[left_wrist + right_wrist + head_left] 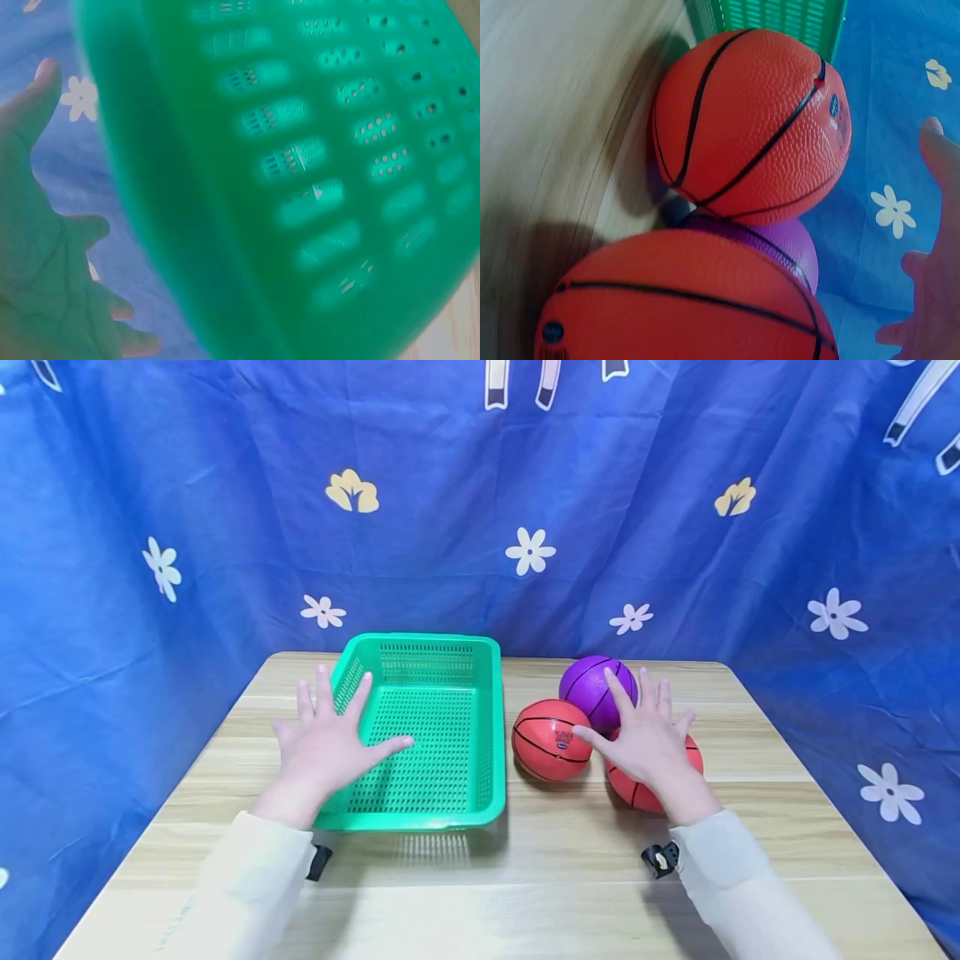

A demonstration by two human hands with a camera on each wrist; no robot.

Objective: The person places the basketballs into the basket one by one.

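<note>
A green plastic basket (420,820) with perforated walls stands on the left half of the table. Over its left side my left hand (324,752) hovers with fingers spread, holding nothing; the left wrist view shows the basket wall (300,247) close beside that hand (52,240). To the basket's right lie a red toy basketball (551,740), a purple one (592,689) behind it, and a second red one (630,789). My right hand (648,739), fingers splayed, is above the second red ball and partly hides it. No contact shows in the right wrist view, where the hand (941,262) is apart from the balls.
The light wooden table (555,893) ends at a blue patterned cloth (450,510) hanging behind and on both sides. Black straps with small devices are on both wrists, a right wrist device (662,860) among them.
</note>
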